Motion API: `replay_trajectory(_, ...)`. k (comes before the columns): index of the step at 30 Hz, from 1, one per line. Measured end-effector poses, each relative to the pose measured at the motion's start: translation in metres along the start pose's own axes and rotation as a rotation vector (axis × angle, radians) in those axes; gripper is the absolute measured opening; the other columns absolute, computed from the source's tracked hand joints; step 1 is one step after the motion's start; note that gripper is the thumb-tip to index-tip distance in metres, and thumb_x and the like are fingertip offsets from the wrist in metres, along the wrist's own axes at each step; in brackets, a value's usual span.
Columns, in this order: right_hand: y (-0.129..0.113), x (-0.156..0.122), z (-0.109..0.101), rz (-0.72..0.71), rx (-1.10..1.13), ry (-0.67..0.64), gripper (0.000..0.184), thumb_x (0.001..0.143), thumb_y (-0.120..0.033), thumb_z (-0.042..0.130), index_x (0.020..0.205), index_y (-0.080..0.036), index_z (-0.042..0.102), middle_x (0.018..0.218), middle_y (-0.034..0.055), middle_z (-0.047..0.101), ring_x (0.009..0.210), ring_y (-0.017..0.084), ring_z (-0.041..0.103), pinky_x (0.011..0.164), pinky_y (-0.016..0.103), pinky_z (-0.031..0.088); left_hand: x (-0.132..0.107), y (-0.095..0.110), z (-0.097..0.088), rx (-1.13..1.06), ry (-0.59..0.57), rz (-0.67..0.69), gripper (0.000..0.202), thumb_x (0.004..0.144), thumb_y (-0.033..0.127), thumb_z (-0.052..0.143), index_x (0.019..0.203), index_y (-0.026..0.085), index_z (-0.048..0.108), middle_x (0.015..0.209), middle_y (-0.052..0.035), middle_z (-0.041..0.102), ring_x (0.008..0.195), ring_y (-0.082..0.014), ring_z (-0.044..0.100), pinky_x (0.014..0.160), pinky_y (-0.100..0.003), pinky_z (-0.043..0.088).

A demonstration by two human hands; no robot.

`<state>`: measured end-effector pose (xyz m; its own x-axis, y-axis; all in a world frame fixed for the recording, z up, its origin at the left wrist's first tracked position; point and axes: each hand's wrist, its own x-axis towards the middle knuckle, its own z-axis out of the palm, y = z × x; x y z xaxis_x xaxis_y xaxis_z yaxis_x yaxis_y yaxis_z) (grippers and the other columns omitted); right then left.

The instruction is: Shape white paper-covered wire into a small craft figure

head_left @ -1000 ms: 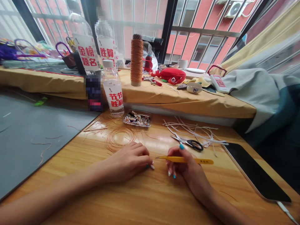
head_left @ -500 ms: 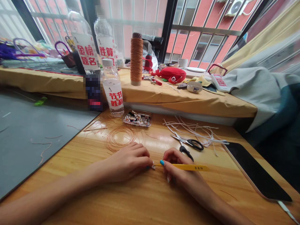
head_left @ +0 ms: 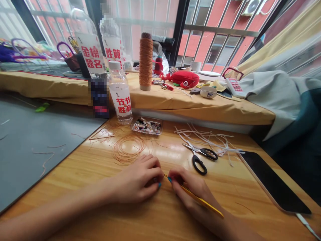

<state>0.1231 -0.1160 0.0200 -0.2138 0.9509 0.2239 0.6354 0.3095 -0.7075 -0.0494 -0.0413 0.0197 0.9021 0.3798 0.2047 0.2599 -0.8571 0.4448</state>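
My right hand [head_left: 190,189] rests on the wooden table [head_left: 155,221] and pinches yellow tweezers [head_left: 200,200], whose tips point left at my left hand. My left hand [head_left: 140,180] lies curled on the table, fingertips pressed together right at the tweezers' tips; whatever it pinches is hidden. A loose coil of orange thread [head_left: 127,149] lies just beyond the left hand. Black-handled scissors [head_left: 199,157] lie beyond the right hand.
A clear tray of small beads [head_left: 147,126] and a water bottle [head_left: 120,95] stand at the table's back. White cord scraps [head_left: 208,139] lie near the scissors. A dark tablet [head_left: 272,182] sits at the right, a grey mat [head_left: 35,140] at the left, an orange thread spool [head_left: 146,62] on the ledge.
My right hand slid left toward my left hand and swung the tweezers from level to slanting down-right. Their tips now meet the left fingertips. The scissors show fully.
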Motion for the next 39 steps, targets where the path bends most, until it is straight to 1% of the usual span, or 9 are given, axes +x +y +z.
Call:
replay_trajectory(4,0.004,0.0,-0.002,-0.092,-0.04,0.011,0.014,0.08,-0.018,0.037,0.084,-0.02,0.05,0.072,0.0004,0.057,0.062,0.01,0.052,0.058,0.02,0.042,0.001,-0.002,0.0,-0.063,0.046,-0.053,0.013,0.075,0.016,0.044,0.083,0.018,0.054,0.085,-0.004,0.05,0.081,-0.015,0.044,0.073,-0.027,0.037)
replay_trajectory(8,0.005,0.0,-0.008,-0.044,-0.073,0.062,0.012,0.079,-0.018,0.037,0.081,-0.02,0.049,0.069,0.0,0.057,0.06,0.01,0.053,0.058,0.02,0.043,0.003,-0.008,-0.001,-0.137,0.137,-0.146,0.021,0.077,0.02,0.044,0.097,0.019,0.051,0.088,-0.0041,0.054,0.085,-0.016,0.046,0.076,-0.029,0.037)
replay_trajectory(16,0.005,-0.002,-0.002,-0.125,-0.077,0.164,0.012,0.078,-0.017,0.038,0.08,-0.02,0.05,0.069,0.0008,0.058,0.061,0.011,0.053,0.059,0.021,0.042,0.003,-0.012,0.0,-0.211,0.095,-0.19,0.02,0.078,0.023,0.046,0.095,0.019,0.056,0.084,-0.002,0.059,0.08,-0.0137,0.05,0.075,-0.029,0.037)
replay_trajectory(18,0.005,-0.003,-0.001,-0.099,-0.07,0.172,0.011,0.078,-0.018,0.039,0.081,-0.02,0.049,0.068,0.0004,0.057,0.06,0.011,0.053,0.058,0.021,0.042,0.002,-0.013,0.001,-0.233,0.104,-0.192,0.02,0.078,0.023,0.046,0.095,0.019,0.056,0.087,-0.0022,0.06,0.081,-0.0134,0.051,0.075,-0.028,0.038)
replay_trajectory(21,0.005,-0.003,-0.003,-0.001,-0.03,0.178,0.008,0.078,-0.021,0.041,0.083,-0.02,0.047,0.067,-0.0001,0.055,0.059,0.01,0.052,0.055,0.021,0.042,0.003,-0.016,0.003,-0.263,0.13,-0.207,0.019,0.079,0.023,0.046,0.094,0.019,0.056,0.089,-0.0022,0.06,0.082,-0.0132,0.052,0.075,-0.027,0.039)
replay_trajectory(24,0.006,-0.002,-0.006,0.096,0.058,0.169,0.009,0.077,-0.025,0.043,0.085,-0.02,0.044,0.069,-0.0001,0.054,0.06,0.011,0.054,0.053,0.021,0.043,0.003,-0.018,0.003,-0.28,0.138,-0.231,0.018,0.079,0.024,0.046,0.092,0.019,0.057,0.088,-0.0018,0.061,0.082,-0.0131,0.053,0.074,-0.027,0.04)
replay_trajectory(28,0.009,0.0,-0.007,0.199,0.178,0.15,0.012,0.078,-0.028,0.045,0.086,-0.02,0.043,0.066,-0.0012,0.053,0.056,0.01,0.052,0.048,0.02,0.041,0.003,-0.017,0.002,-0.293,0.148,-0.257,0.018,0.079,0.024,0.047,0.091,0.019,0.058,0.088,-0.0017,0.061,0.081,-0.0129,0.053,0.073,-0.026,0.04)
replay_trajectory(33,0.009,0.0,-0.004,0.218,0.208,0.141,0.011,0.077,-0.028,0.046,0.085,-0.02,0.045,0.063,-0.0026,0.053,0.051,0.009,0.051,0.047,0.019,0.04,0.003,-0.016,0.002,-0.275,0.148,-0.252,0.017,0.079,0.024,0.047,0.09,0.019,0.059,0.086,-0.0014,0.062,0.079,-0.0125,0.053,0.072,-0.025,0.041)
replay_trajectory(39,0.007,-0.001,-0.005,0.181,0.131,0.116,0.007,0.079,-0.025,0.043,0.076,-0.019,0.046,0.061,-0.0022,0.055,0.051,0.008,0.052,0.048,0.019,0.04,0.002,-0.019,0.009,-0.135,0.177,-0.171,0.019,0.08,0.024,0.046,0.091,0.019,0.06,0.082,-0.0027,0.061,0.076,-0.0133,0.051,0.07,-0.025,0.04)
